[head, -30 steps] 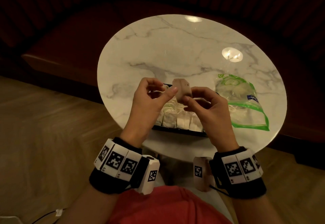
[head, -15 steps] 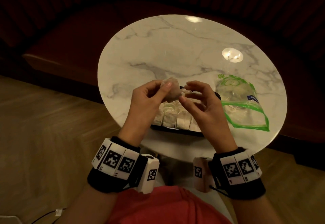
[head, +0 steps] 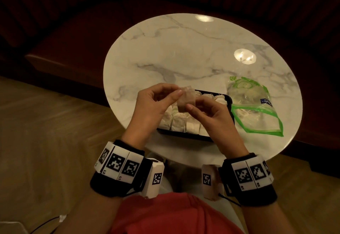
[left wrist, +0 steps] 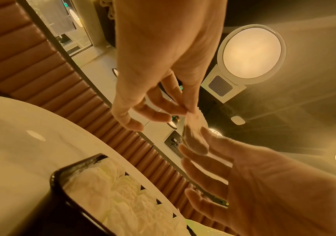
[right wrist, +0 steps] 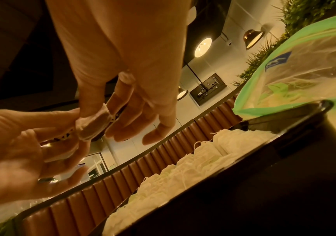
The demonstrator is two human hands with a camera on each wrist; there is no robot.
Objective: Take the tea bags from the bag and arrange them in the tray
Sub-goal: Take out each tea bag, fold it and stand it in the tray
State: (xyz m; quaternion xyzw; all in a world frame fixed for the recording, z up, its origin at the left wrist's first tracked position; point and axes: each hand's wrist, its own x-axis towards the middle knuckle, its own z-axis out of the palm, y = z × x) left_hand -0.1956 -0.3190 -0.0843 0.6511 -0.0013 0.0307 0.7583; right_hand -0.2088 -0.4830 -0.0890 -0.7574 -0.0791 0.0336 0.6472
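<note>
Mostly done: tray [head: 185, 136] under fingers packed with tea bags. Left hand [head: 152, 103] and right hand [head: 211, 116] both pinch one tea bag [head: 186, 99]. Bag [head: 255, 112], right of fingers, holds few more.

Tray [head: 185, 136] sits on the table [head: 165, 53] at its near edge. Tea bags [head: 176, 123] packed in tray. Bag [head: 255, 108] just right of tray, on table. Both hands above tray, one tea bag [head: 186, 100] between them.

wristbands [head: 119, 164] — square coded markers | plastic bag [head: 257, 112] — blue label, unreadable
</note>
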